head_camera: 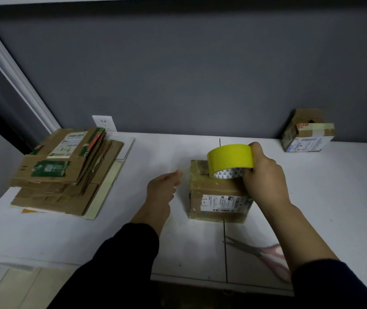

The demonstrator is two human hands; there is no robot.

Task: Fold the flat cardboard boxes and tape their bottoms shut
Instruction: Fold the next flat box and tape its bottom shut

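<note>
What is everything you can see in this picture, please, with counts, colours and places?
tape roll: one, yellow, standing on top of the folded box
folded box: one, brown with a white label, middle of the table
flat boxes: one stack, brown with green and white labels, left on the table
taped box: one, brown with white labels, far right by the wall
scissors: one pair, pink handles, near edge on the right
wall socket: one, white, behind the stack
table: one, white
wall: grey, behind the table
left hand: beside the folded box's left edge; unclear whether it pinches anything
right hand: grips the tape roll
</note>
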